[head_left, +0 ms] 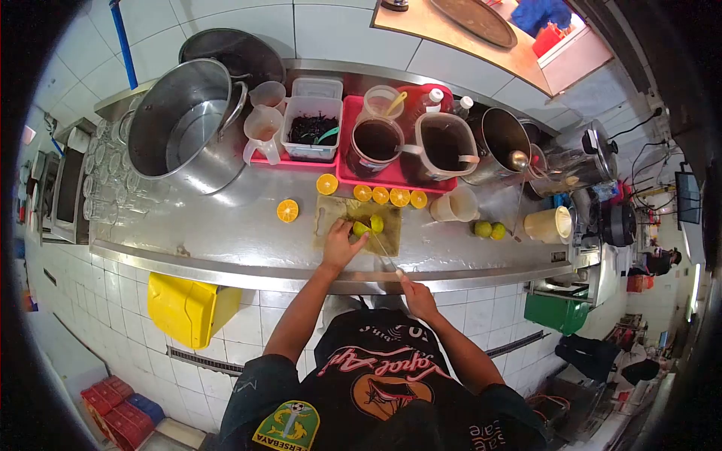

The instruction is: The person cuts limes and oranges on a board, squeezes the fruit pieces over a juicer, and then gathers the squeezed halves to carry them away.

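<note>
On a worn cutting board lies green-skinned citrus fruit. My left hand has its fingers closed on a green fruit piece at the board's middle. Another green piece sits just to its right, beside the blade. In my right hand is the handle of a knife, whose blade points up and left to the fruit. Behind the board stands a row of orange halves, cut faces showing. Two more halves are at the left.
A large steel pot and rows of glasses stand left. Behind are a red tray with dark-liquid jugs and a tub. Right are a pitcher, green fruits and a juicer.
</note>
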`<action>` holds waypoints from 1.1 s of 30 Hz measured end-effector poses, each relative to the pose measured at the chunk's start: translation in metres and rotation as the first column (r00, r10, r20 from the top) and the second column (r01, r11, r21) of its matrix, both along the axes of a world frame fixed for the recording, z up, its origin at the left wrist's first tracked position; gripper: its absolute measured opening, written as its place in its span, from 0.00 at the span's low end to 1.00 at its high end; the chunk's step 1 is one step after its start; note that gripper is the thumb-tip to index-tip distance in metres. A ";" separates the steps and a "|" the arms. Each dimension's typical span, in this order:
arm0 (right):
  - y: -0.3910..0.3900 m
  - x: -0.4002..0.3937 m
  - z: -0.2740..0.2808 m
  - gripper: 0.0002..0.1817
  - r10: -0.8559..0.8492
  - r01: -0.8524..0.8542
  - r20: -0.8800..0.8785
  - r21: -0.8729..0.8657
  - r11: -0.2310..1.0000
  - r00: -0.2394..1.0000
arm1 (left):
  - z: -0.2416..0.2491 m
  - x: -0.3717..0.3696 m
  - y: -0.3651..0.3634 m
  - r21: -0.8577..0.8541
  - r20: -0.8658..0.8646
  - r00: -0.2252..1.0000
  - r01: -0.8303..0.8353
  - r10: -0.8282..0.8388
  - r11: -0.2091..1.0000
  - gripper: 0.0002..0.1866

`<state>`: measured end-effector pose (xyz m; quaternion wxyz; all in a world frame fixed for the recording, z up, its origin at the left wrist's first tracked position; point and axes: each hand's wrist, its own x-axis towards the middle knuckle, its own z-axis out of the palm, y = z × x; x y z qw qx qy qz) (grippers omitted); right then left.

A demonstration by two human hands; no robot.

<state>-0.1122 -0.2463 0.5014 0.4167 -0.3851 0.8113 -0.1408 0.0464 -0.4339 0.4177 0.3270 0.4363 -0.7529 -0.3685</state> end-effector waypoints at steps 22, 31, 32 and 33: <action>-0.033 -0.015 -0.036 0.36 0.009 -0.012 -0.133 -0.024 1.000 0.991 | 0.001 0.005 0.004 -0.018 -0.048 0.999 0.013 -0.014 1.000 0.22; -0.003 -0.053 -0.010 0.34 -0.092 0.048 -0.305 -0.148 0.988 0.948 | 0.003 0.005 0.005 -0.085 -0.048 0.999 0.013 -0.017 0.996 0.24; -0.001 -0.051 -0.010 0.34 -0.095 0.050 -0.303 -0.151 0.987 0.948 | 0.004 0.005 0.004 -0.081 -0.054 0.999 0.000 -0.004 0.997 0.24; 0.000 -0.048 -0.009 0.34 -0.074 0.031 -0.288 -0.150 0.988 0.955 | 0.005 0.006 0.003 -0.084 -0.051 0.999 0.001 -0.005 0.996 0.24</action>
